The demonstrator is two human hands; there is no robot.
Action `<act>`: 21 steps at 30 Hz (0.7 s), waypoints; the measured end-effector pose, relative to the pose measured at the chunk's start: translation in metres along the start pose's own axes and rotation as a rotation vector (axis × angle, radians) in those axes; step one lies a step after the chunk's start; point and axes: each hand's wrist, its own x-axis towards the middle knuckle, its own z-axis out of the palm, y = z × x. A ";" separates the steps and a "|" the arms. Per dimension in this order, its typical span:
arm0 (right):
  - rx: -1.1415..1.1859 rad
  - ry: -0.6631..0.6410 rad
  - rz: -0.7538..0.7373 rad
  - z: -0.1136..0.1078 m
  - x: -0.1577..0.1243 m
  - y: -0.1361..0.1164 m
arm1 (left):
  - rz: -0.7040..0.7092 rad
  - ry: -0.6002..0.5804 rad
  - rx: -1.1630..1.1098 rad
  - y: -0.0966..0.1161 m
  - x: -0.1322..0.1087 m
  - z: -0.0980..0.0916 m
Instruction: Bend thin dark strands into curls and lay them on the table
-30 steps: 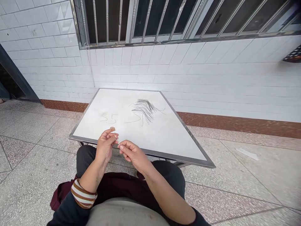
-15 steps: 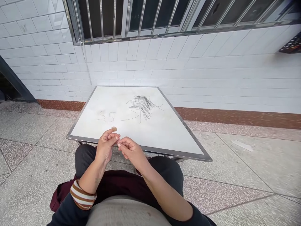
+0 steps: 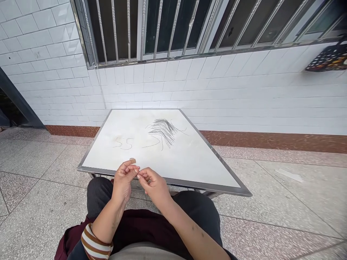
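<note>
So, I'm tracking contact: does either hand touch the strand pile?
No, the strand pile lies on the tabletop, beyond the left hand and right hand.

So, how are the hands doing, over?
Left hand and right hand pinching close together, apparently on a thin dark strand. Dark bundle on table beyond. No obstruction visible.

- The left hand and the right hand pinch a thin strand, fingertips close together.
- On the white table lies a loose bunch of dark strands.
- Above it, one barred window.
</note>
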 end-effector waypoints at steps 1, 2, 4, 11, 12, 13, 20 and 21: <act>-0.015 0.011 -0.019 0.000 0.000 0.001 | -0.009 -0.003 -0.013 0.000 0.000 0.000; -0.029 0.023 -0.042 0.000 0.000 0.002 | -0.019 -0.005 -0.024 0.000 0.001 0.000; -0.056 0.054 -0.095 0.001 0.000 0.005 | -0.036 -0.005 -0.043 -0.001 0.001 -0.001; -0.206 0.102 -0.196 0.003 0.003 0.017 | -0.003 0.027 -0.047 -0.004 0.002 0.001; -0.217 0.104 -0.204 0.003 0.003 0.018 | 0.007 0.033 -0.046 -0.004 0.002 0.002; -0.223 0.102 -0.208 0.004 0.003 0.018 | 0.015 0.041 -0.046 -0.003 0.002 0.002; -0.151 -0.004 -0.131 0.004 0.003 0.013 | 0.023 0.072 -0.043 -0.001 0.003 0.003; -0.128 -0.025 -0.114 0.004 0.003 0.012 | 0.022 0.066 -0.038 -0.002 0.002 0.003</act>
